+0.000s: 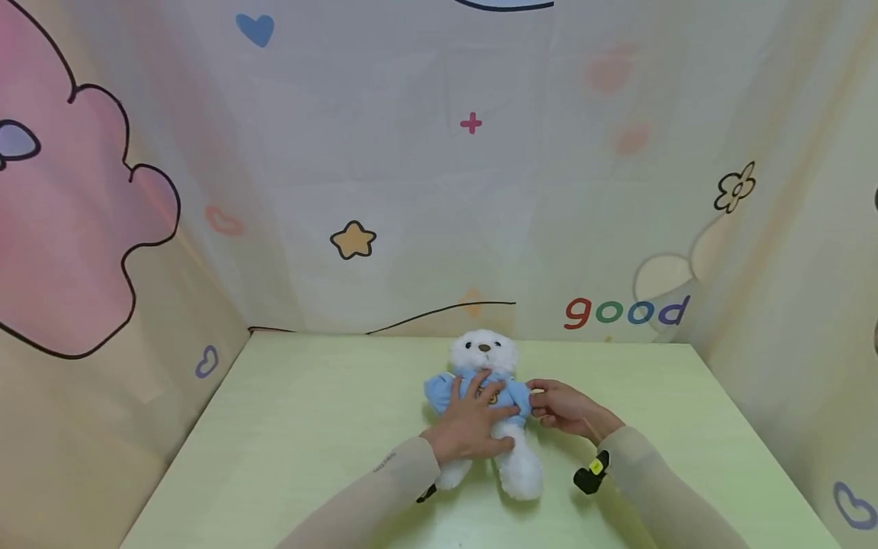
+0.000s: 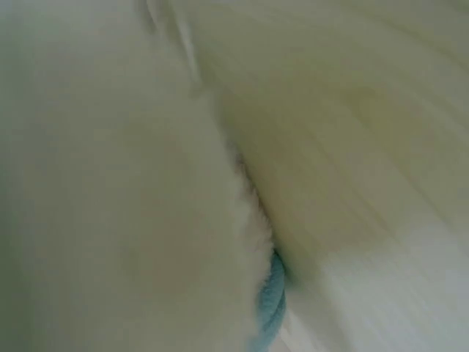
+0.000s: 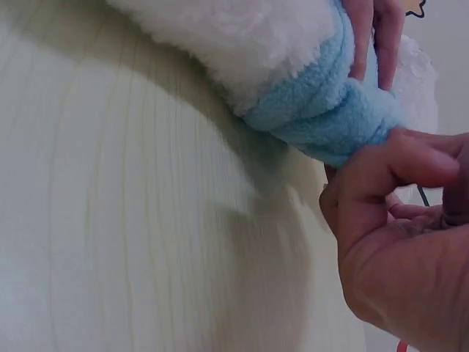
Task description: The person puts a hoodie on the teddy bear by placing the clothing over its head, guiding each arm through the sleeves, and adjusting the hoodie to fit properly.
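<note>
A white plush teddy bear [image 1: 485,351] in a light blue top [image 1: 439,393] lies face up on the table. Spread across its chest, my left hand [image 1: 473,427] presses on the top with fingers apart. My right hand [image 1: 569,408] pinches the end of the sleeve on the bear's right-hand side in the head view. Up close in the right wrist view, the curled fingers of that hand [image 3: 396,220] are at the blue sleeve [image 3: 330,121], their tips partly hidden. Blurred white fur [image 2: 132,183] fills much of the left wrist view.
The pale green table [image 1: 302,427] is enclosed by printed cloth walls [image 1: 411,152] at the back and both sides. A black wrist camera mount [image 1: 591,474] hangs below the right sleeve cuff.
</note>
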The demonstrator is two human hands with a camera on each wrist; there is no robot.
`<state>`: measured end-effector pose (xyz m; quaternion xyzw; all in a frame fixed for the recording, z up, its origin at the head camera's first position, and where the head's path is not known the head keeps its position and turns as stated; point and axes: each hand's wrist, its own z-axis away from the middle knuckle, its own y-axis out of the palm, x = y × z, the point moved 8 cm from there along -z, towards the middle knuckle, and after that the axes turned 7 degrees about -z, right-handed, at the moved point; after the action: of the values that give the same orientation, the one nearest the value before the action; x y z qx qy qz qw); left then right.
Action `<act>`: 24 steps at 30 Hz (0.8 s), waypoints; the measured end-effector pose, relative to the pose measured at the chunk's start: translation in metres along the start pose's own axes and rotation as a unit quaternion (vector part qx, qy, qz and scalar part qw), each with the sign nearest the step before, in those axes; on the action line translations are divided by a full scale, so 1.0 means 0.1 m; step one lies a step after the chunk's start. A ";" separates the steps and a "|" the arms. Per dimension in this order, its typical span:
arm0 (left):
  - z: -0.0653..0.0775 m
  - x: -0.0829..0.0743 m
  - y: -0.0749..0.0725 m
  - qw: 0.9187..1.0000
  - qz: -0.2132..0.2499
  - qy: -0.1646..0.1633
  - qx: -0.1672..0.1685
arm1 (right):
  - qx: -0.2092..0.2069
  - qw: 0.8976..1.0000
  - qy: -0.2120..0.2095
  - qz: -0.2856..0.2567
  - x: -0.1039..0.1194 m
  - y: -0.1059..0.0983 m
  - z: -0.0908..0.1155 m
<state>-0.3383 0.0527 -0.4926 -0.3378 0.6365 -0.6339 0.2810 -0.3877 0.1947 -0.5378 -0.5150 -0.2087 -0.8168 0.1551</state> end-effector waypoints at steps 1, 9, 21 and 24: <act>0.00 0.00 -0.01 1.000 -0.001 0.000 -0.004 | -0.005 1.000 -0.006 0.008 0.01 -0.02 0.00; 0.03 -0.01 0.01 1.000 -0.006 0.015 -0.015 | -0.026 0.996 -0.018 0.087 0.04 -0.16 -0.01; 0.10 0.04 -0.06 0.999 0.005 0.028 -0.023 | -0.073 0.993 -0.025 0.094 0.02 -0.30 -0.19; 0.11 0.03 -0.05 0.999 0.011 0.031 -0.023 | -0.061 0.995 -0.017 0.074 -0.02 -0.31 -0.19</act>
<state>-0.3309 0.0434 -0.4884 -0.3176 0.6628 -0.6263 0.2599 -0.4157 0.2125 -0.5527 -0.5510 -0.1220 -0.8056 0.1802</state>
